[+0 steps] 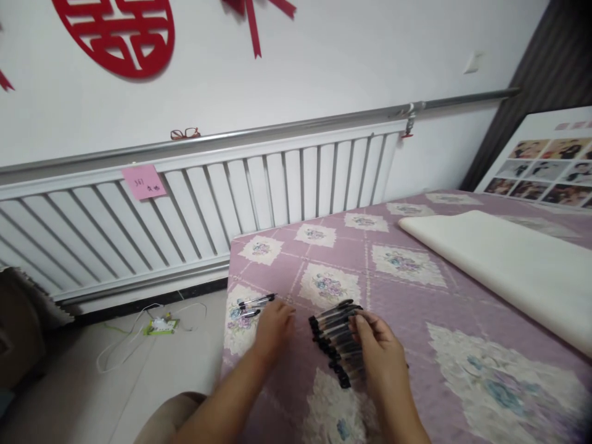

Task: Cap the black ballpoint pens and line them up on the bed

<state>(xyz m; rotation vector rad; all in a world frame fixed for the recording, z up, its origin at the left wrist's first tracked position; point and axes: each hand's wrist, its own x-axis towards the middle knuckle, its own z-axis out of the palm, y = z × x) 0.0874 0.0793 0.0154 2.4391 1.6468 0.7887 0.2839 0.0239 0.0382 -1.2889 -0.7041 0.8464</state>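
On a pink patterned bed cover (407,296) lies a row of several clear pens with black caps (333,336). My right hand (382,357) rests over the right part of that row, fingers curled on the pens. My left hand (274,327) lies on the cover to the left of the row, fingers bent and pointing toward three separate pens (254,305) near the bed's left edge. Whether the left hand grips one of them is hidden.
A white radiator (194,209) runs along the wall behind the bed, with a pink note (143,182) stuck on it and red glasses (185,133) on the pipe above. A cream roll (504,271) lies on the bed's right. Cables (148,327) are on the floor.
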